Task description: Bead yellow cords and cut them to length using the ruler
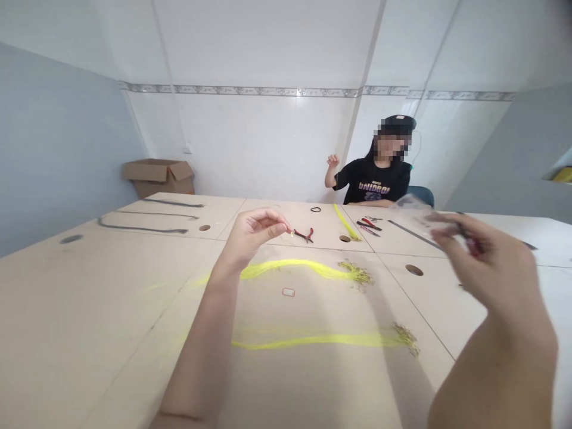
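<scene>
Left hand (261, 232): fingers pinching a small piece (292, 233); slack grip could drop it. Yellow strands (295, 263) lie on the table (322, 310), between the hands; snagging could tangle them. Right hand (496, 256): fingers closed on a clear bag (413, 208); tilting could spill any contents.

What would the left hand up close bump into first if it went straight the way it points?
Probably the red-handled pliers: they come next in line, but the left hand looks raised, so it might pass over them.
</scene>
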### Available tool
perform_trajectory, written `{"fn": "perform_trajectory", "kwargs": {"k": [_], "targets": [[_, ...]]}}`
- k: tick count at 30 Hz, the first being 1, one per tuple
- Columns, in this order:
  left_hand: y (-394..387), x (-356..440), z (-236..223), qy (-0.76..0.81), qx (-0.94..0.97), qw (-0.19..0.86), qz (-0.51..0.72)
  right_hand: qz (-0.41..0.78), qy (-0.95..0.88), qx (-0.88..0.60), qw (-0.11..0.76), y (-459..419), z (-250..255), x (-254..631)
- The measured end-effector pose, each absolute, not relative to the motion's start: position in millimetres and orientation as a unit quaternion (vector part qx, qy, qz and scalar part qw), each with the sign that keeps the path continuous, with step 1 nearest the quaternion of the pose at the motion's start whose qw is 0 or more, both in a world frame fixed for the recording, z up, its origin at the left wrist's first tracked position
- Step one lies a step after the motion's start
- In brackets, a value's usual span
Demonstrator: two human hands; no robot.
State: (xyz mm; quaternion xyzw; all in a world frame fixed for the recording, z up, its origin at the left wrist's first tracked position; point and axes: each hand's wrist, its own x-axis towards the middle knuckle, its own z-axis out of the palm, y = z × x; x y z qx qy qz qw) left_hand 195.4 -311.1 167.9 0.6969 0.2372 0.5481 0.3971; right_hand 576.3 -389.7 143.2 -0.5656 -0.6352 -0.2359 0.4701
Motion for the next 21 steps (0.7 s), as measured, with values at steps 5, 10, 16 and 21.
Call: {"fn": "perform_trajectory", "kwargs": {"k": [5,10,16,21], "targets": [[-319.7,192.7,171.3,0.215,0.692,0.434,0.535,-0.162,-0.741,-0.473,0.448,-405.3,160.7,468.0],[-326.5,188.6,176.5,0.200,0.690,0.467,0.516,-0.210,-0.703,-0.464,0.496,-391.2,158.3,437.3],[-332.7,186.3,178.9,0.227,0.701,0.467,0.489,-0.219,-0.687,-0.482,0.498,-382.6,168.0,433.5],[-335.4,185.7,178.0,0.230,0.701,0.487,0.467,-0.214,-0.685,-0.477,0.507,-384.5,169.4,434.5]]}}
